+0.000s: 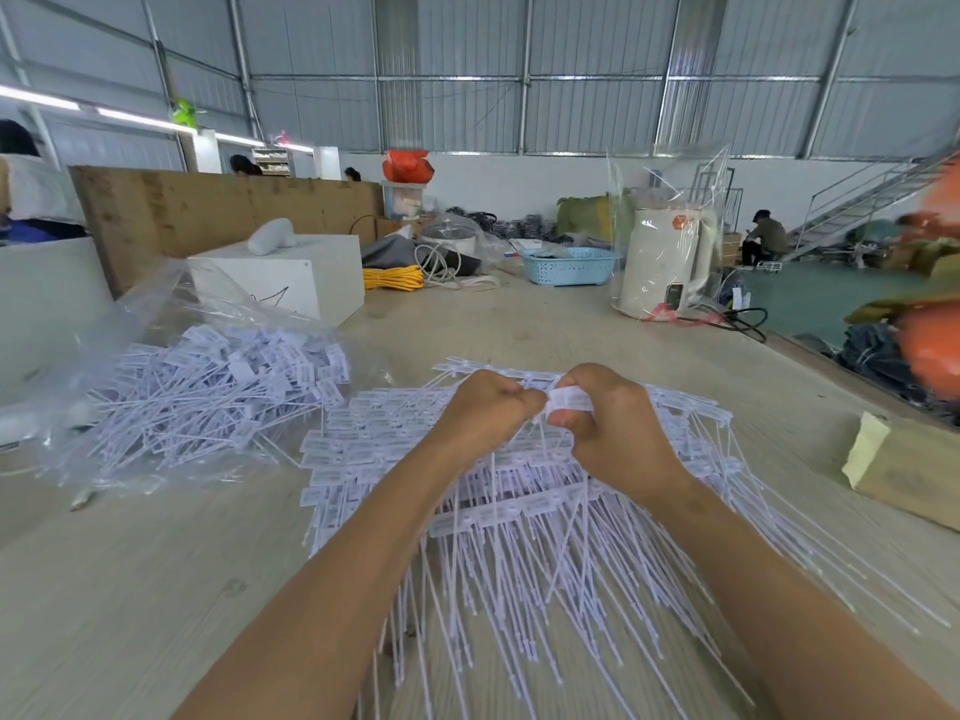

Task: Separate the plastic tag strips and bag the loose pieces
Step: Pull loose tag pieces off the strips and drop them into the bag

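Note:
A big heap of white plastic tag strips [519, 491] lies in front of me on the pale wooden table [156, 563], flat heads joined in rows and thin tails fanning toward me. My left hand [485, 413] and my right hand [610, 433] meet above the heap, both pinching one strip of tags [569, 398] at its heads. To the left, a clear plastic bag [130, 324] lies open on its side with several loose single tags [223, 392] spilling inside it.
A white box [291, 278] stands behind the bag, a yellow cable coil [392, 278] and a blue basket [569, 265] further back. A white kettle [662, 262] in clear wrap sits back right. A taped cardboard piece [904, 470] lies at the right edge.

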